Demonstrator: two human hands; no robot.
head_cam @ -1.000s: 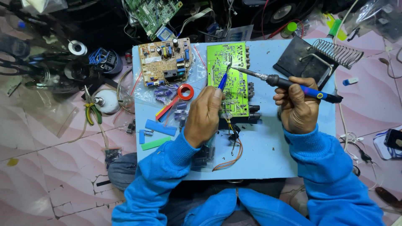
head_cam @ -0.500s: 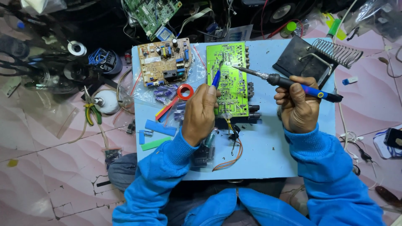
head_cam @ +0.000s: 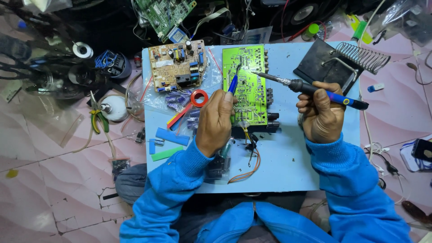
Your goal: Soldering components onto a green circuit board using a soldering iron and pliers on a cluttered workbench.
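A bright green circuit board (head_cam: 250,85) lies solder side up on a light blue work board (head_cam: 288,162). My left hand (head_cam: 215,121) grips a thin blue-handled tool (head_cam: 234,80) whose tip rests on the green board's upper left part. My right hand (head_cam: 321,118) holds a soldering iron (head_cam: 310,88) with a blue and black handle; its metal tip points left and hovers over the green board's upper middle. Both arms wear blue sleeves. Orange wires (head_cam: 250,162) trail from the board's lower edge.
A tan circuit board (head_cam: 176,65) lies left of the green one. Red-handled scissors (head_cam: 191,104) and blue and green strips (head_cam: 172,137) sit nearby. A black iron stand with a coil (head_cam: 346,60) is at right. Pliers (head_cam: 98,118), a solder spool (head_cam: 83,49) and cables clutter the pink tiled floor.
The blue-handled tool's tip has moved up the green board toward its top left. The soldering iron tip has stayed near the board's upper middle.
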